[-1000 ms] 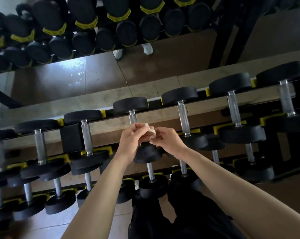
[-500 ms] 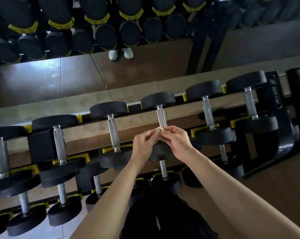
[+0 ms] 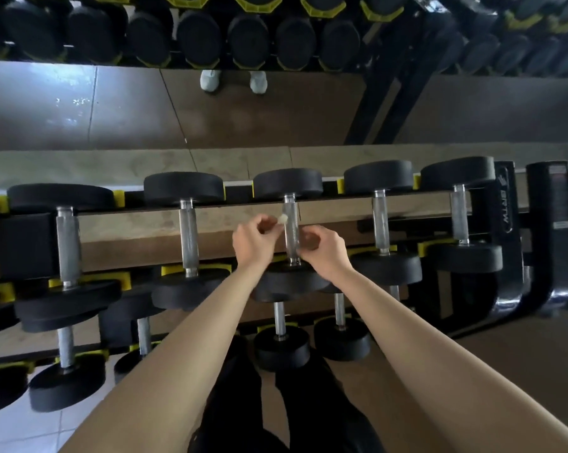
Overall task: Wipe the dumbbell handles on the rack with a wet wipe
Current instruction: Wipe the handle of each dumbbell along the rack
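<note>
Ok, your hands have split: half a second ago both pinched the wet wipe [image 3: 282,219] together, now only your left hand [image 3: 255,238] has it, a small white wad between thumb and fingertips. Your right hand [image 3: 325,250] has let go, fingers loosely curled, nothing visible in it. The dumbbell handle [image 3: 291,230] runs between your two hands, wipe just beside its upper half; contact unclear. Reads as prep done, with the wiping stroke on this handle next. The handle is a straight chrome bar, knurled, so expect drag. The heads [image 3: 287,184] are thick round black discs, matte. The rack [image 3: 505,223] beyond your right hand is glossy black steel with yellow saddles [image 3: 175,270].
</note>
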Tool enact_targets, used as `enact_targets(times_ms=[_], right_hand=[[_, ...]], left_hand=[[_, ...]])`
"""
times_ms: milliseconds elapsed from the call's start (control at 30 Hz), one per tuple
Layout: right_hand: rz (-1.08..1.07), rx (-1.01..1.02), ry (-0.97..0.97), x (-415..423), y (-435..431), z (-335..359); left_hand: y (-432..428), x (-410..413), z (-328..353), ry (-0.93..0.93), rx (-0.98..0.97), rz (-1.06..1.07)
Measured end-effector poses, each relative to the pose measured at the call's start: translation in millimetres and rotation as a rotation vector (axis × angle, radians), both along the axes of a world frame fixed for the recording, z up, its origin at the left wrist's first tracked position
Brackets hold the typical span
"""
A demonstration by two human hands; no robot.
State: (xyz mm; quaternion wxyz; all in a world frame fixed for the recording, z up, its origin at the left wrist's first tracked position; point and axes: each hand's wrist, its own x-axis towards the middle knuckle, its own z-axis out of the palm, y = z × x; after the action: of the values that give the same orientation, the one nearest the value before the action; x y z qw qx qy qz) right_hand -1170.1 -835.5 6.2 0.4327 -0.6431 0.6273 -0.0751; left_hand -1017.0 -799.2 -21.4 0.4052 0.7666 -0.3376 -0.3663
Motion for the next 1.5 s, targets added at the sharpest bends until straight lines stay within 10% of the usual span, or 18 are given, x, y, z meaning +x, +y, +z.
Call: enact_targets(times_ms=[600,900,1167,1500], right_hand=[[-0.043,-0.069,-0.171,-10,3,-39],[0.109,-0.223,-0.213,-8,-21,-30],[-0.051,-0.189,-0.174,8,-58,-31],[0.072,-0.051,-0.198,-21,-46,-47]], left_hand=[[14,-30,-13,-0.06,0.288,-0.011],[2,-53,2,0.204,0.143,0.218],[18,-66,-5,-0.1,0.213,0.094],[19,-66,-13,0.0,0.155,0.198]])
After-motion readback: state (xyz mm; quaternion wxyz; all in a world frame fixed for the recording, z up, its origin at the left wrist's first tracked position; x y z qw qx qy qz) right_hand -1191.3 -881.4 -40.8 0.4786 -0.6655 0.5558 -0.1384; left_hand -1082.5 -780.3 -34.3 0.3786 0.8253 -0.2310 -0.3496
